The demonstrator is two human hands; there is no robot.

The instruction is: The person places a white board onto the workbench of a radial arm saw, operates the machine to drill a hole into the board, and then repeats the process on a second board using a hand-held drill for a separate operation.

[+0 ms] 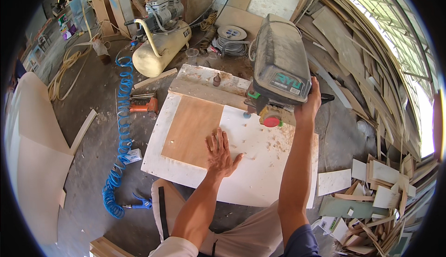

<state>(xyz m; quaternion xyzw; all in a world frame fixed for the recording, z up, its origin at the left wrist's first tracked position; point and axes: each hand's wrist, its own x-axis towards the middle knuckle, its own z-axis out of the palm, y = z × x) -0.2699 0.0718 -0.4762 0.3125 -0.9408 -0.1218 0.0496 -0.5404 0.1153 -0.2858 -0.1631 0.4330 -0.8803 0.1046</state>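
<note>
My left hand (221, 156) lies flat with fingers spread on a thin brown plywood panel (193, 129), its thumb side over the white board (251, 173) beneath. My right hand (309, 103) is closed at the right side of a bench drill press (283, 48) with a long dark cover. A black part juts out just beyond that hand; exactly what the fingers wrap is partly hidden. A round red button (271, 121) faces me on the front of the machine. Under the machine's head, the drilling point is mostly hidden. A wooden strip (204, 95) runs along the plywood's far edge.
Wood dust and chips lie on the white board. A small brown bottle (217, 79) stands behind the strip. Left are an orange power tool (144, 106), a coiled blue air hose (124, 117) and a blow gun (139, 202). An air compressor (160, 48) stands behind; wood offcuts (371, 201) pile up right.
</note>
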